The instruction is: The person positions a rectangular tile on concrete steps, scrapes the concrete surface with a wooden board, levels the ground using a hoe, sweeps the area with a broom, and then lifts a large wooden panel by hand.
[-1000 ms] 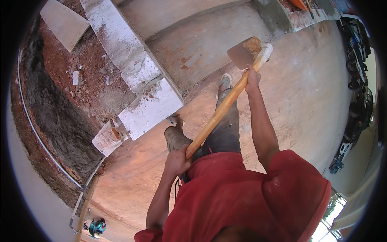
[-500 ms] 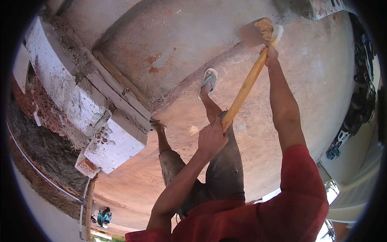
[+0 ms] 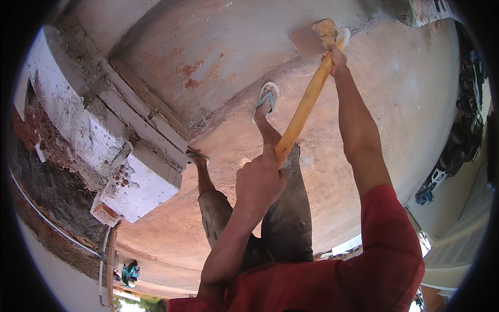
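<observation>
A hoe with a long pale wooden handle (image 3: 304, 112) slants across the view from lower left to upper right. Its broad, flat blade (image 3: 309, 41) is at the top end, with a lumpy tan patch by the socket. My right hand (image 3: 337, 60) is closed around the handle just below the head. Lower down, my left hand (image 3: 260, 179) grips the butt end, in front of my thigh. Whether the blade touches the surface behind it, I cannot tell.
My sandalled foot (image 3: 266, 100) stands by the edge of a grey, stained slab (image 3: 208, 67). At the left is a broken white masonry block (image 3: 148, 182) with rough edges. Dark piled items (image 3: 460, 125) line the far right. A teal object (image 3: 131, 271) sits lower left.
The hoe has swung a little to the left and up, both hands still on it. My left hand has moved slightly left and down. The view has shifted slightly.
</observation>
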Action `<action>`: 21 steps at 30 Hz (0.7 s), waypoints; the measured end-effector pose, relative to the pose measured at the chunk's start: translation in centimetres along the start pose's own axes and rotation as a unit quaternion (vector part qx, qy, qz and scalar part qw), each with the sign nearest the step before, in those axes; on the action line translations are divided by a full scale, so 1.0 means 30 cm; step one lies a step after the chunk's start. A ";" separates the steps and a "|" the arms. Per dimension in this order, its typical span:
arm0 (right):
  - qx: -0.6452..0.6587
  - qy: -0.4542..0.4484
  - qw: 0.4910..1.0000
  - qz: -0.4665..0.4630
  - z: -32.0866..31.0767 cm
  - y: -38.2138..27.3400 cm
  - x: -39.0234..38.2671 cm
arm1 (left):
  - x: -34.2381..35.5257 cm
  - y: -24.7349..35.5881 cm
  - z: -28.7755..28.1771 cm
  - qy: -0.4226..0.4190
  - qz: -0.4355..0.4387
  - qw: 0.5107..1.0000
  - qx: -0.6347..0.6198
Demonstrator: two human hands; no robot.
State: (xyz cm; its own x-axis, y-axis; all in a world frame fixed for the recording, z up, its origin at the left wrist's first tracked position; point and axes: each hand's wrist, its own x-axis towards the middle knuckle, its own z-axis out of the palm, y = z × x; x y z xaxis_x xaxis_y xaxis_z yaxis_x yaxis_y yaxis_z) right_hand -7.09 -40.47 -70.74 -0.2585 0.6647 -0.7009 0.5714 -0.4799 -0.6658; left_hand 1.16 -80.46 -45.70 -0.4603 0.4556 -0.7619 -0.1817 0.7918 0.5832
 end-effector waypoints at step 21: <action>-0.046 -0.081 0.986 0.140 0.618 0.748 -0.778 | -0.688 -0.597 -0.339 0.052 -0.154 0.984 0.068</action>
State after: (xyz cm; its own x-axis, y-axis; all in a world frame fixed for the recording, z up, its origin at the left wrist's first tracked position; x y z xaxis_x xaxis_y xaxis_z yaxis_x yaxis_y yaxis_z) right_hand -2.68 -77.36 -74.04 -0.1971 0.4108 -0.8902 0.7041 -0.5725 -0.4201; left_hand 5.08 -108.18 -37.56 -0.4891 0.1467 -0.8598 -0.2123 0.9361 0.2805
